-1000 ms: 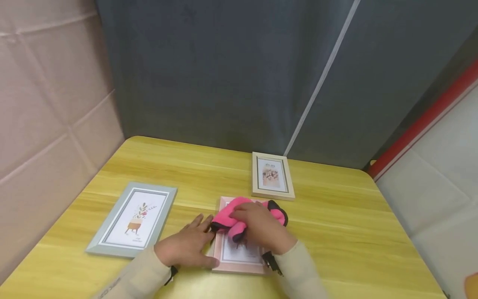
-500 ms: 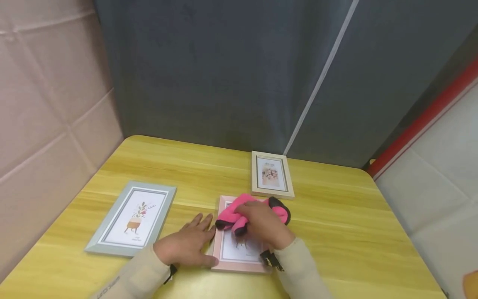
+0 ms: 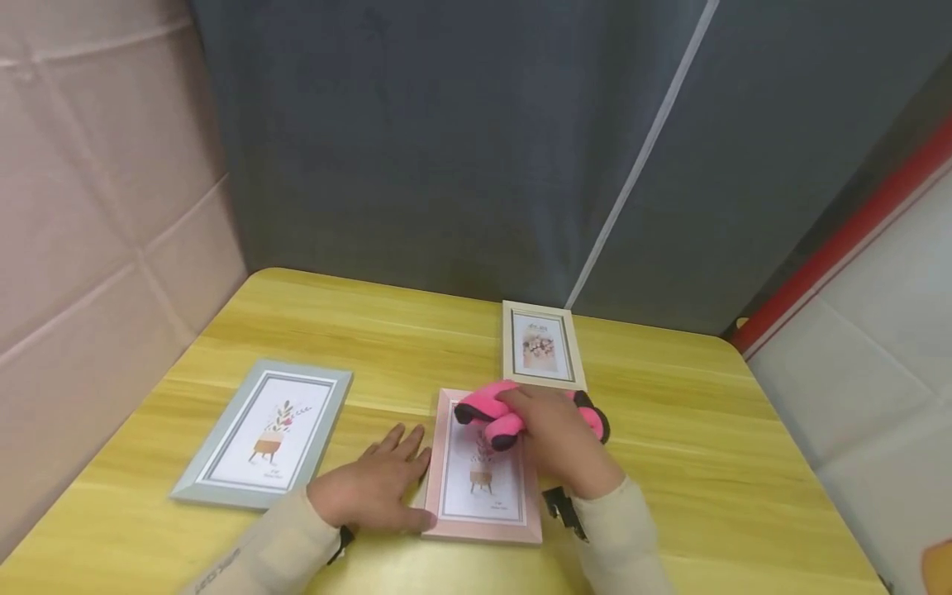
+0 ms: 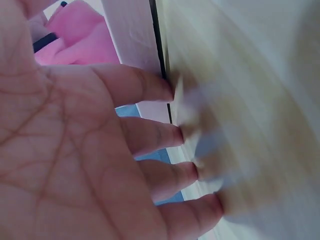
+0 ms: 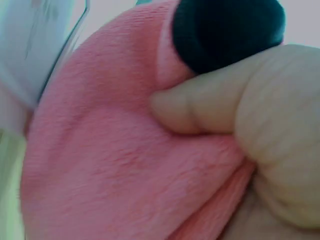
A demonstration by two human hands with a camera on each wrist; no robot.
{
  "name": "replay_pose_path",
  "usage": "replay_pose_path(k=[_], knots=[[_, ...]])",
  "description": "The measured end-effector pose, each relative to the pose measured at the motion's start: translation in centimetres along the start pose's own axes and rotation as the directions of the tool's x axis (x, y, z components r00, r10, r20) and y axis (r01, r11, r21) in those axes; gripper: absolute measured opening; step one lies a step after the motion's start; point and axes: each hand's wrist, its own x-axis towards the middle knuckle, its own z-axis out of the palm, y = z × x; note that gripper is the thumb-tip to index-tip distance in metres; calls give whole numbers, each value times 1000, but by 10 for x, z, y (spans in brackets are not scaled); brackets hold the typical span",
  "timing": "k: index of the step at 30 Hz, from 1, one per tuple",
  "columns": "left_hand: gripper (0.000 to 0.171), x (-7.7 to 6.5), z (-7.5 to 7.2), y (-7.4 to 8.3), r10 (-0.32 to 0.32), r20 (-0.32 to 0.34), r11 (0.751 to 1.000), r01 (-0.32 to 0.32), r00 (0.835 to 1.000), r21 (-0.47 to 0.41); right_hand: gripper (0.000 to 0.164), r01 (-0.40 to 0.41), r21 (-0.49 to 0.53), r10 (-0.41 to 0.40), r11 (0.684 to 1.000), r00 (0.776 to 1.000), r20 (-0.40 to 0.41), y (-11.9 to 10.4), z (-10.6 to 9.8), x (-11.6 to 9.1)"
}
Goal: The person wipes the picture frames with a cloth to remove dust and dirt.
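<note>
A pink picture frame (image 3: 528, 504) lies flat on the table in front of me, its print of a potted plant partly showing. My right hand (image 3: 561, 438) grips a bunched pink cloth (image 3: 487, 403) with black edging over the frame's upper right part. In the right wrist view the thumb presses into the folds of the cloth (image 5: 110, 125); the other fingers are hidden. My left hand (image 3: 375, 486) rests beside the frame with its fingers spread, the thumb touching the lower left corner. The left wrist view shows the palm (image 4: 65, 145) and the fingertips reaching down to the table.
A light blue picture frame (image 3: 189, 492) lies to the left. Behind the pink one is a smaller cream frame (image 3: 509, 351), close to the cloth. The yellow wooden table (image 3: 699, 463) meets a dark grey panel (image 3: 416, 149) at the back.
My right hand has moved the cloth to the right and slightly away from me across the pink frame, uncovering more of its print. The left hand has stayed in place.
</note>
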Motion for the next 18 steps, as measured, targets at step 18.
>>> replay_pose_path(k=[18], knots=[[92,3,-1,-4,74,-32,996,-73,997,50,56,171,265,-203,949,974,98,-12,34,18]])
